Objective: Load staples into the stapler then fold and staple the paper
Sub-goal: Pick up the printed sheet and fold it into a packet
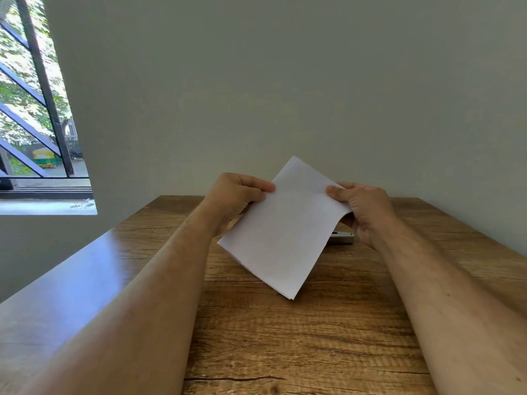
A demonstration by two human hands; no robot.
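Folded white paper sheet [281, 232] held above the desk between left hand [236, 195] at 9 o'clock and right hand [365, 206] at 3, both pinching its upper edges; long axis runs 11 to 5.

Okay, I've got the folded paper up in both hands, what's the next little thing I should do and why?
Probably lower the paper with your left hand and free your right hand to reach for the stapler. The sheet already looks folded, with layered edges at its lower corner, and both hands pinch it above the table, while the stapler lies half hidden behind it.
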